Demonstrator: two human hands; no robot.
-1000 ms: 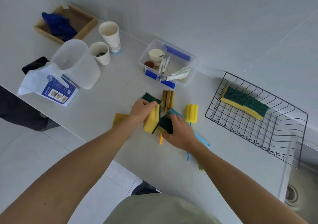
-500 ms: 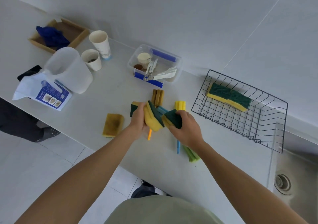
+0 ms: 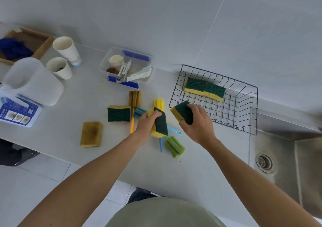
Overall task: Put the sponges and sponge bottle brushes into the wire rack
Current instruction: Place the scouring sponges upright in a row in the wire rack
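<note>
My right hand (image 3: 196, 122) grips a yellow sponge with a green scouring face (image 3: 181, 110) at the near left corner of the black wire rack (image 3: 244, 120). Two like sponges (image 3: 204, 89) lie side by side inside the rack at its far side. My left hand (image 3: 148, 122) holds another yellow and green sponge (image 3: 159, 125) on edge above the counter. A third such sponge (image 3: 119, 113) and a stained yellow sponge (image 3: 91, 134) lie on the counter. Brown (image 3: 134, 96), yellow (image 3: 158, 103), blue (image 3: 139, 112) and green (image 3: 174, 146) sponge bottle brushes lie around my left hand.
A clear plastic box with utensils (image 3: 127, 68) stands behind the brushes. Two paper cups (image 3: 66, 50), a translucent jug (image 3: 33, 82), a blue and white packet (image 3: 17, 111) and a wooden tray (image 3: 26, 41) sit at the left. A steel sink (image 3: 287, 165) lies right of the rack.
My right hand has carried its sponge rightward to the rack's corner. My left hand has lifted one sponge and moved right, leaving another sponge lying on the counter.
</note>
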